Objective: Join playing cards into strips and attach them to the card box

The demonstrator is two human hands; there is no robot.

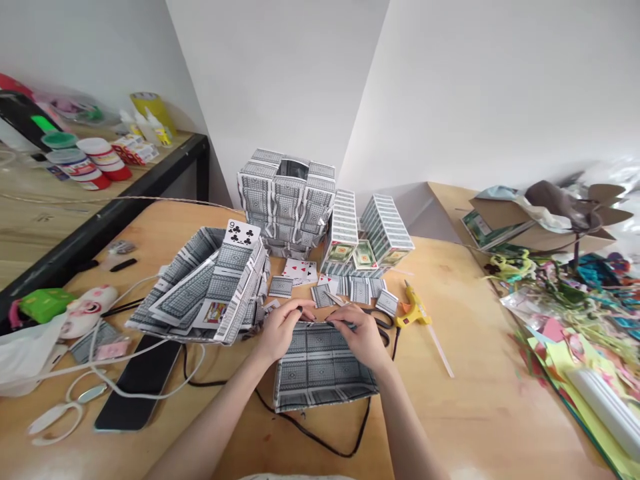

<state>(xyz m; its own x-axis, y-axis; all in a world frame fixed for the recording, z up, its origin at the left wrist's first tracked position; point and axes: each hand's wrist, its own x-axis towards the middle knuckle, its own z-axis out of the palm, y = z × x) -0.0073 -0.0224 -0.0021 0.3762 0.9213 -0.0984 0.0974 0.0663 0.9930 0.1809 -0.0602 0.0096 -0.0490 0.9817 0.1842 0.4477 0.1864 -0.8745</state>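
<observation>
A shallow tray-like piece made of grey-backed playing cards (320, 368) lies on the table in front of me. At its far edge my left hand (284, 327) has its fingers pinched together on the rim. Close beside it, my right hand (361, 335) pinches the same rim, its fingers bent over. The fingertips partly hide the edge between them. Loose playing cards (281, 287) lie just beyond my hands. Black-handled scissors (384, 319) rest to the right of my right hand, partly covered. Farther right is a yellow glue gun (414, 308) with a glue stick.
Left stands a larger card-built box (173, 293) with card panels inside. Behind are a tall card structure (287, 207) and stacked card packs (343, 230). A phone (140, 383), a white cable and a black cord lie left. Paper scraps (565, 360) pile up right.
</observation>
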